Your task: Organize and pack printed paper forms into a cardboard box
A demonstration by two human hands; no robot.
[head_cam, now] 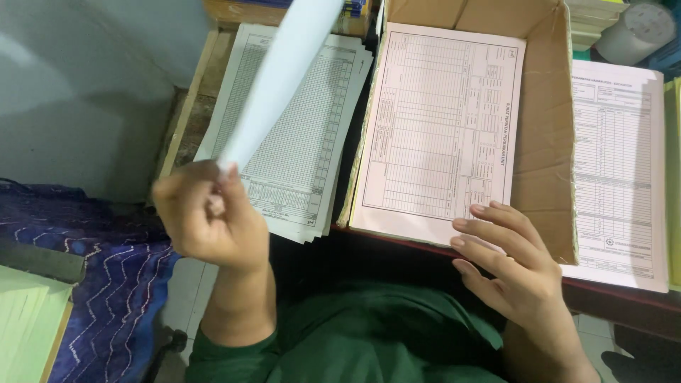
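Left hand [209, 216] pinches a white sheet [284, 78] rising toward 12 o'clock. Right hand [507, 255] (fingers spread, gripping nothing) rests on pink forms [436, 120] inside a brown cardboard box [546, 142].

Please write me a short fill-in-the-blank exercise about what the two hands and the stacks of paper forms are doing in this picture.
1. The left hand holds up a single white ____ above the white stack of forms.
2. The pink forms lie inside a cardboard ____.
3. The right hand rests its fingers on the near edge of the ____ forms.
4. The person's sleeves are ____ in colour.

Missing words: sheet; box; pink; green
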